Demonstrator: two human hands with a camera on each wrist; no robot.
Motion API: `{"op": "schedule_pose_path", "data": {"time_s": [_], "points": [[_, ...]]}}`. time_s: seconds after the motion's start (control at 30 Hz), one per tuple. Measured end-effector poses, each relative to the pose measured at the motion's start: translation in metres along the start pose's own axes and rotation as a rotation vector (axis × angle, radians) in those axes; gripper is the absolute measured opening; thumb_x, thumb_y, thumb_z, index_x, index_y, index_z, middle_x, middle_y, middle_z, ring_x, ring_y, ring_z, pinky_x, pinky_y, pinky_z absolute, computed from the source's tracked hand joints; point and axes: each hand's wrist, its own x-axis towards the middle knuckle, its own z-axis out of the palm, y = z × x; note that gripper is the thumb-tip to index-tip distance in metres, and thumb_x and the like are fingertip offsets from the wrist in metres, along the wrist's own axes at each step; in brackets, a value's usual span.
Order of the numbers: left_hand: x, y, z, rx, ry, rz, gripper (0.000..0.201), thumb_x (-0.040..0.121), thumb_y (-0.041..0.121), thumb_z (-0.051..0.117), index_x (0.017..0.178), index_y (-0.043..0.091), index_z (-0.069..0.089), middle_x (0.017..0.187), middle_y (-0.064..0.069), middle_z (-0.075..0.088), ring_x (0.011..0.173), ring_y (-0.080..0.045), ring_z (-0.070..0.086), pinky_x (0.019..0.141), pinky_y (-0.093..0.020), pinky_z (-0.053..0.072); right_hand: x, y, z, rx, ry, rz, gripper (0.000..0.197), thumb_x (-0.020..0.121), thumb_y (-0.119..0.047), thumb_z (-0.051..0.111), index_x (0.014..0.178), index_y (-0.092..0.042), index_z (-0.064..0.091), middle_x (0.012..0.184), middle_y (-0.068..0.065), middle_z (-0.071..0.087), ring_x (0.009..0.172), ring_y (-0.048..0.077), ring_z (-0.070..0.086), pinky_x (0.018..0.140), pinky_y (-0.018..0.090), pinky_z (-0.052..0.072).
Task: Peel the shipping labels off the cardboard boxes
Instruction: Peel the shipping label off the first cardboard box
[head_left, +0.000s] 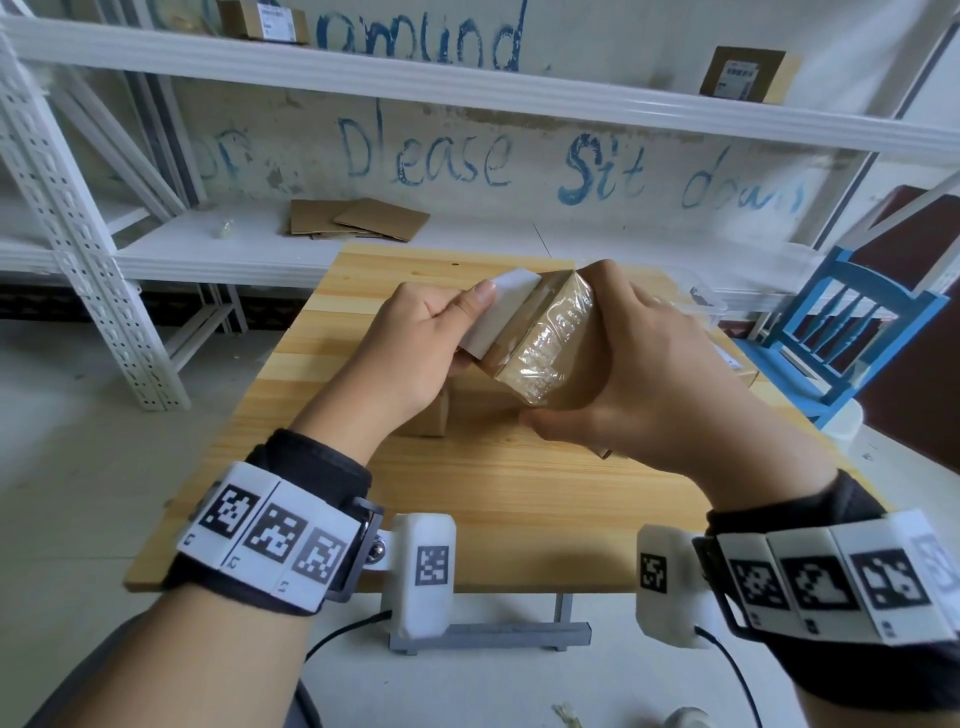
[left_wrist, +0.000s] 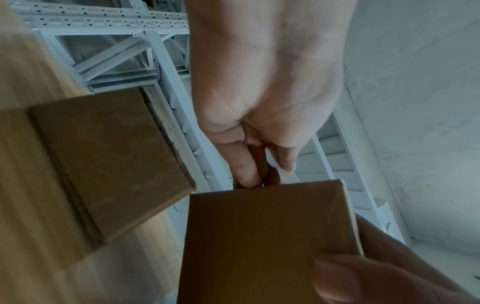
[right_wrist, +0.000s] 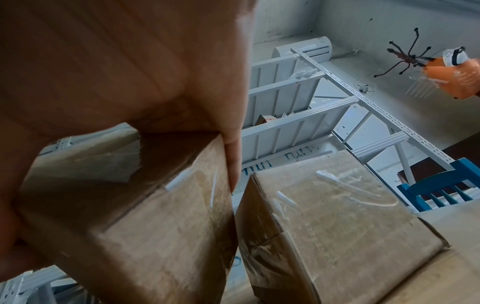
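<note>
Both hands hold a small cardboard box (head_left: 545, 353) wrapped in clear tape above the wooden table (head_left: 519, 509). My right hand (head_left: 618, 364) grips it, fingers over the far end and thumb under the near corner. My left hand (head_left: 467, 325) pinches a white shipping label (head_left: 506, 312) that is partly lifted off the box's left face. From the left wrist, the left hand's fingers (left_wrist: 249, 168) pinch the label (left_wrist: 285, 174) just beyond the box (left_wrist: 259, 236). The right wrist view shows the taped box (right_wrist: 145, 216) in my palm.
A second box (head_left: 431, 421) lies on the table under my left hand, and another taped box (right_wrist: 337, 216) stands to the right. Flattened cardboard (head_left: 358, 221) lies on the white rack's shelf behind. Labelled boxes (head_left: 743, 75) sit higher up. A blue chair (head_left: 852, 332) stands right.
</note>
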Motion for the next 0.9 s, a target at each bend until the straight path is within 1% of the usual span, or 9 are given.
{"op": "schedule_pose_path", "data": {"time_s": [0.07, 0.17, 0.3, 0.47, 0.53, 0.6, 0.73, 0.83, 0.9], "points": [[-0.0011, 0.0012, 0.0004, -0.010, 0.000, -0.009, 0.060, 0.105, 0.042, 0.049, 0.091, -0.014, 0.065, 0.097, -0.037, 0.063, 0.086, -0.038, 0.064, 0.077, -0.034, 0.060, 0.0001, 0.0005, 0.0003, 0.002, 0.004, -0.004, 0.078, 0.053, -0.063, 0.081, 0.112, -0.032, 0.040, 0.094, -0.013, 0.053, 0.079, -0.002, 0.052, 0.063, 0.008, 0.035], [-0.0010, 0.0014, 0.0005, -0.010, 0.005, -0.018, 0.060, 0.105, 0.042, 0.049, 0.094, -0.015, 0.065, 0.098, -0.038, 0.063, 0.093, -0.043, 0.064, 0.082, -0.042, 0.060, 0.0006, 0.0013, 0.0011, -0.003, 0.002, -0.005, 0.080, 0.053, -0.063, 0.082, 0.114, -0.031, 0.042, 0.095, -0.012, 0.054, 0.081, -0.002, 0.053, 0.061, 0.009, 0.035], [-0.0012, 0.0025, 0.0020, -0.028, 0.022, -0.020, 0.050, 0.105, 0.039, 0.050, 0.094, -0.004, 0.073, 0.094, -0.028, 0.069, 0.082, -0.020, 0.066, 0.079, -0.035, 0.061, 0.0007, 0.0014, 0.0010, 0.004, 0.001, -0.012, 0.079, 0.052, -0.063, 0.081, 0.113, -0.031, 0.040, 0.094, -0.015, 0.053, 0.081, -0.003, 0.052, 0.065, 0.006, 0.036], [-0.0005, 0.0020, 0.0031, -0.067, 0.030, -0.031, 0.044, 0.105, 0.036, 0.052, 0.092, 0.001, 0.075, 0.074, 0.001, 0.071, 0.073, -0.007, 0.068, 0.074, -0.028, 0.061, 0.0005, 0.0026, 0.0018, -0.008, 0.004, -0.009, 0.079, 0.053, -0.062, 0.083, 0.113, -0.033, 0.040, 0.095, -0.011, 0.055, 0.080, 0.005, 0.054, 0.061, 0.012, 0.035], [-0.0007, 0.0020, 0.0035, -0.077, 0.031, -0.028, 0.042, 0.105, 0.035, 0.052, 0.092, 0.002, 0.075, 0.068, 0.007, 0.070, 0.068, -0.002, 0.068, 0.069, -0.024, 0.061, 0.0004, 0.0026, 0.0018, -0.012, 0.004, -0.010, 0.078, 0.054, -0.062, 0.084, 0.112, -0.035, 0.038, 0.095, -0.011, 0.055, 0.080, 0.004, 0.054, 0.060, 0.013, 0.034], [-0.0005, 0.0022, 0.0037, -0.074, 0.037, -0.019, 0.041, 0.104, 0.034, 0.052, 0.093, 0.002, 0.075, 0.074, 0.003, 0.070, 0.068, -0.001, 0.069, 0.067, -0.021, 0.059, 0.0005, 0.0021, 0.0018, -0.008, 0.002, -0.013, 0.078, 0.054, -0.061, 0.084, 0.111, -0.036, 0.037, 0.095, -0.012, 0.055, 0.081, 0.002, 0.054, 0.060, 0.012, 0.033], [0.0005, 0.0009, 0.0021, -0.030, 0.045, -0.011, 0.045, 0.104, 0.038, 0.051, 0.097, 0.000, 0.074, 0.098, -0.024, 0.069, 0.082, -0.015, 0.067, 0.073, -0.027, 0.062, 0.0008, 0.0016, 0.0017, -0.005, -0.004, -0.015, 0.078, 0.054, -0.062, 0.083, 0.111, -0.038, 0.035, 0.097, -0.012, 0.054, 0.083, -0.001, 0.053, 0.060, 0.011, 0.033], [-0.0001, 0.0020, 0.0021, -0.027, 0.043, -0.016, 0.047, 0.104, 0.038, 0.051, 0.098, -0.002, 0.073, 0.100, -0.026, 0.067, 0.081, -0.014, 0.066, 0.073, -0.026, 0.062, 0.0007, 0.0012, 0.0016, -0.009, -0.004, -0.016, 0.078, 0.054, -0.063, 0.083, 0.111, -0.039, 0.035, 0.096, -0.013, 0.053, 0.083, -0.003, 0.052, 0.061, 0.011, 0.033], [-0.0006, 0.0026, 0.0023, -0.034, 0.044, -0.017, 0.044, 0.105, 0.037, 0.051, 0.098, 0.000, 0.074, 0.092, -0.019, 0.068, 0.078, -0.009, 0.066, 0.070, -0.023, 0.060, 0.0005, 0.0011, 0.0020, -0.013, -0.003, -0.015, 0.079, 0.054, -0.062, 0.084, 0.111, -0.039, 0.034, 0.096, -0.013, 0.054, 0.083, -0.003, 0.052, 0.061, 0.011, 0.033]]}}
